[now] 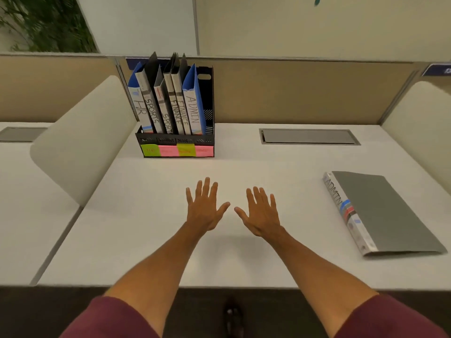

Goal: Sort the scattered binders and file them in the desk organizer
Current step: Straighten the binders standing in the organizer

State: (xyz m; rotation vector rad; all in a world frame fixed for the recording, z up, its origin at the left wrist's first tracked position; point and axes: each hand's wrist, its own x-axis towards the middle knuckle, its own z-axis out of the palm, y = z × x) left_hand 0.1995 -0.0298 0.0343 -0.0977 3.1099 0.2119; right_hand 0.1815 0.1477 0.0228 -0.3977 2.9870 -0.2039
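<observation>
A black desk organizer stands at the back of the white desk, with green and pink sticky labels along its front. Several binders stand in it, spines marked HR, SPORTS, FINANCE and ADMIN; the blue ADMIN binder is the rightmost one. A grey binder marked ADMIN on its spine lies flat on the desk at the right. My left hand and my right hand hover side by side over the middle of the desk, palms down, fingers spread, holding nothing. Both are well apart from the binder and the organizer.
A curved white divider panel rises at the left of the desk and another at the right. A grey cable hatch is set in the desk behind the flat binder. A beige partition wall backs the desk.
</observation>
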